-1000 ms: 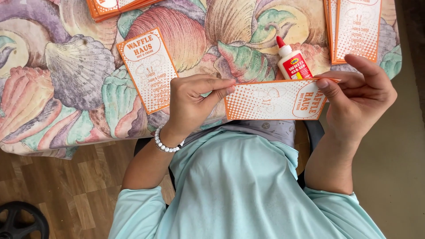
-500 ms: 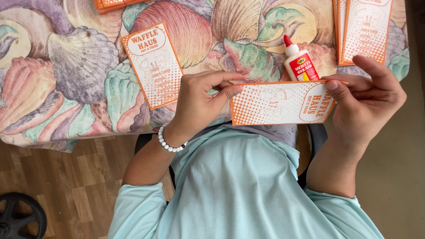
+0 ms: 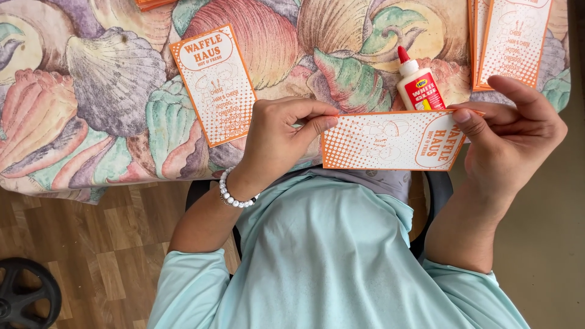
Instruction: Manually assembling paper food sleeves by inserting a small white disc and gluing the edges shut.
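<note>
I hold an orange-and-white printed paper sleeve (image 3: 390,141) sideways above my lap, at the table's near edge. My left hand (image 3: 277,143) pinches its left end between thumb and fingers. My right hand (image 3: 512,137) grips its right end, thumb on the front. A white glue bottle (image 3: 417,85) with a red cap lies on the table just behind the sleeve. A second printed sleeve (image 3: 216,82) lies flat on the table to the left of my left hand.
The table carries a seashell-patterned cloth (image 3: 91,91). A stack of the same printed sleeves (image 3: 512,39) sits at the far right, and orange pieces (image 3: 155,3) at the top edge. A black wheel (image 3: 24,298) rests on the wooden floor at lower left.
Both hands and the sleeve have shifted slightly right in the view. The grip on both ends is unchanged.
</note>
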